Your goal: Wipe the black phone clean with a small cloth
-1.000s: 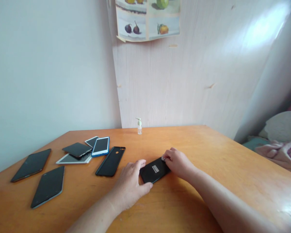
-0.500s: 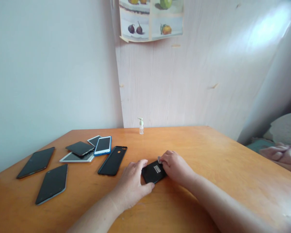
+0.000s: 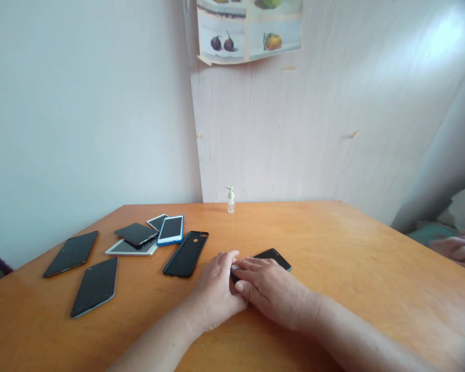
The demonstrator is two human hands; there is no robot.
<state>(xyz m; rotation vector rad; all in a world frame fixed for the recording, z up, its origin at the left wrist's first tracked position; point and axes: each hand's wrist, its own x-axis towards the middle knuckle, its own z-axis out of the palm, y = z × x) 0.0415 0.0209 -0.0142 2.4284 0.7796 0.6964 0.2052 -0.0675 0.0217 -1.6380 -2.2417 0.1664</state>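
Note:
A black smartphone (image 3: 273, 257) lies face down on the wooden table, mostly covered by my hands. My left hand (image 3: 219, 289) grips the phone's near left end, its fingers along the far edge; its thumb is hidden behind my right hand. My right hand (image 3: 269, 289) lies across the phone with its fingers pressed down together. Under those fingertips shows a bit of a small whitish wad (image 3: 234, 267), like a tissue or cloth, at the phone's left end. To the left of my left hand sits an empty black phone case (image 3: 186, 254).
Several phones lie to the left: a blue-edged white one (image 3: 171, 230), a dark one (image 3: 136, 234) on a white one (image 3: 132, 248), and two larger dark ones (image 3: 72, 253) (image 3: 95, 287). A small pump bottle (image 3: 231, 200) stands at the table's back edge. Another person's hand (image 3: 455, 247) is at right.
My right hand has slid from the phone's far right end to its left end, taking the whitish wad along. My left hand still holds the phone. The view has shifted slightly.

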